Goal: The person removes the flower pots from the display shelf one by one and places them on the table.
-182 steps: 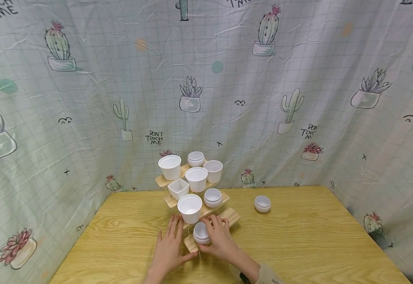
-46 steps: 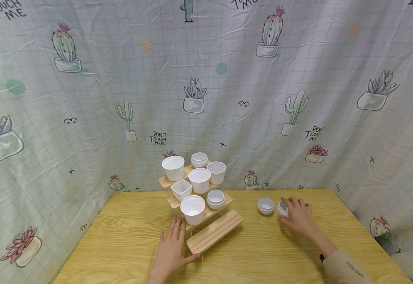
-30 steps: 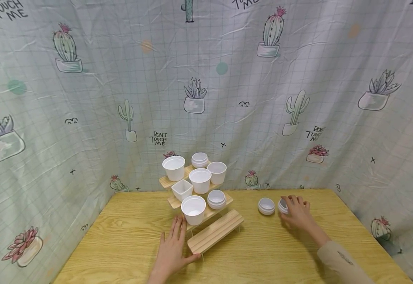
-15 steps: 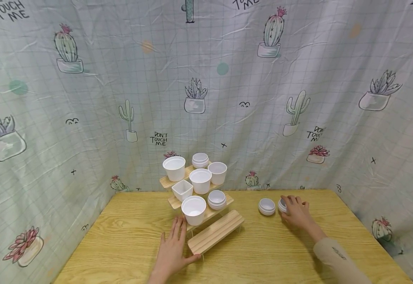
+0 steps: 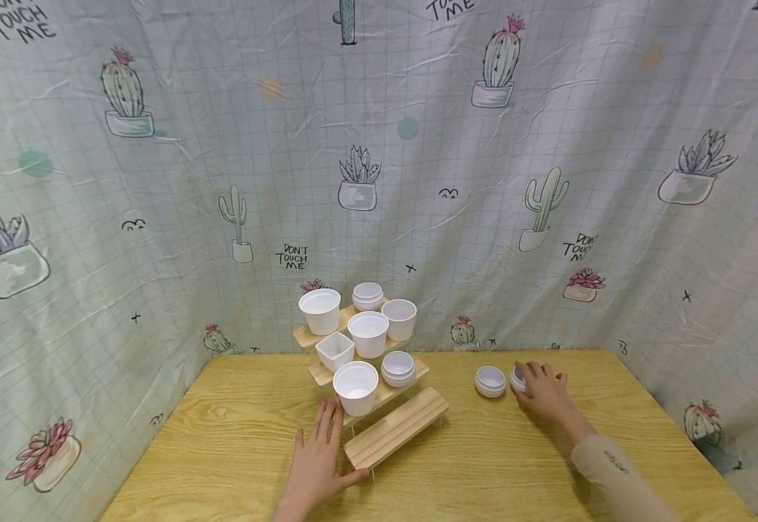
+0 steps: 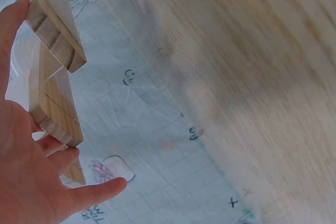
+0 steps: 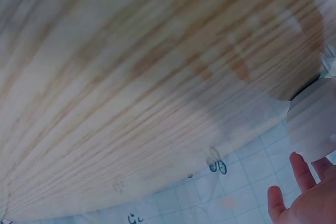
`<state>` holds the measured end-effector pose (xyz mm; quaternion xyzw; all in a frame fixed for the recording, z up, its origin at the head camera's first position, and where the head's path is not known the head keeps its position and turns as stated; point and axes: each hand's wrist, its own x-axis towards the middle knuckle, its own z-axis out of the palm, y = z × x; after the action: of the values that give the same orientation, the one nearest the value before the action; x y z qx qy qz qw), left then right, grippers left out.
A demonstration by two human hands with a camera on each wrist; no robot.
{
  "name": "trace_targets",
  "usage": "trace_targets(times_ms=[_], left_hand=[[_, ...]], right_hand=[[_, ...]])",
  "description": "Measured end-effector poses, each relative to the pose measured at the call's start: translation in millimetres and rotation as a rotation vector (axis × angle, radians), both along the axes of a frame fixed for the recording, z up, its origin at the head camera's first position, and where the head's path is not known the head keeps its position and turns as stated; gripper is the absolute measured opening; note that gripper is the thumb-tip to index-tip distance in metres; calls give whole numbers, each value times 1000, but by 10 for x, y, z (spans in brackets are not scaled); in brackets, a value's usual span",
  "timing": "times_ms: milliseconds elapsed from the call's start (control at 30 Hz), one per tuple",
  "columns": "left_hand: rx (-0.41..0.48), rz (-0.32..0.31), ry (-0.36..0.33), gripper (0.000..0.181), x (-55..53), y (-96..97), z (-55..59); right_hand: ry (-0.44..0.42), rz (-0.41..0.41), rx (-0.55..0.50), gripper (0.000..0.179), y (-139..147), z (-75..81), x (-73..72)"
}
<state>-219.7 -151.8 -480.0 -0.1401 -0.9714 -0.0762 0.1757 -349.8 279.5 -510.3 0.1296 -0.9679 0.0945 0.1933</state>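
Note:
My left hand lies with its fingers extended along the left side of a stepped wooden display stand. Its thumb touches the front end of the bare lowest step, while the fingertips reach the step above; the left wrist view shows the thumb against the plank end. On the table at the right, my right hand curls its fingers over a small round white flower pot, partly hidden by them. Beside it stands a matching white pot. The right wrist view has fingertips against the pot's side.
Several white pots stand on the upper steps, among them a square pot, a tall round pot and a low ribbed pot. A cactus-print curtain encloses the back and sides of the wooden table.
Six seconds ago my right hand gripped the low pot on the lowest step; it has moved right and back onto the table. Over the last second both hands stay nearly still.

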Motion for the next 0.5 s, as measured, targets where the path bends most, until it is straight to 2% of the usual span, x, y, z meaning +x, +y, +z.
trace_targets(times_ms=[500], left_hand=[[6, -4, 0, 109, 3, 0, 7]], right_hand=[[15, 3, -2, 60, -31, 7, 25]])
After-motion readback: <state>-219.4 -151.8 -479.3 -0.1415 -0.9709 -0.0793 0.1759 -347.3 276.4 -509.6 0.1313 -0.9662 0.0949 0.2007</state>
